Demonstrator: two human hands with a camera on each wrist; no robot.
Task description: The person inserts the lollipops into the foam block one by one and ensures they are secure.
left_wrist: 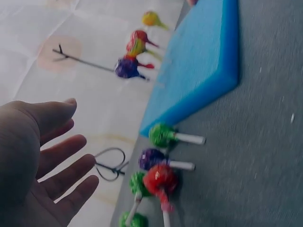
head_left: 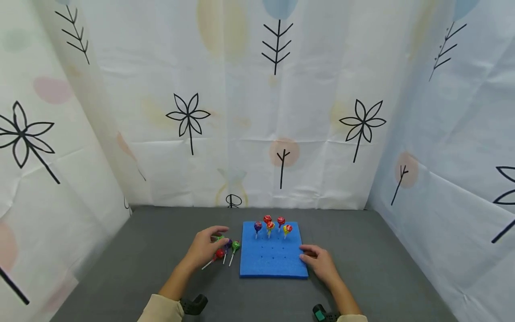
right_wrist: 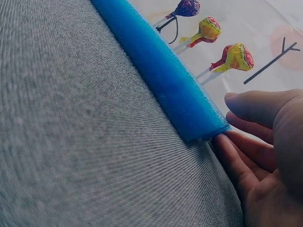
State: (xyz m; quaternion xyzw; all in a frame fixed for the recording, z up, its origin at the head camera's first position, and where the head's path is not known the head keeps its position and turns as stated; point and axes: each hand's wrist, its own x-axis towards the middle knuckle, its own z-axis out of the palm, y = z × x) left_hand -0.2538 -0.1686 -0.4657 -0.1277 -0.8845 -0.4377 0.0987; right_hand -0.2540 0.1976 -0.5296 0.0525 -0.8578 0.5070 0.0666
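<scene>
My left hand (head_left: 204,247) hovers over several loose lollipops left of a blue foam board, its fingers apart with nothing between them. Among these lie a green lollipop (left_wrist: 162,135), a purple lollipop (left_wrist: 151,159) and a red lollipop (left_wrist: 161,178), with other green ones partly behind or below. Several lollipops stand upright in the far part of the blue foam board (head_left: 273,268), including a purple one (head_left: 258,226) and a yellow-and-red one (head_left: 287,229). At the board's right edge, my right hand (head_left: 320,264) touches the side with its fingertips.
Small holes (head_left: 273,257) show in rows across the board's middle and near part. Grey cloth covers the table (head_left: 346,232). Patterned white curtains (head_left: 241,134) hang behind and on both sides.
</scene>
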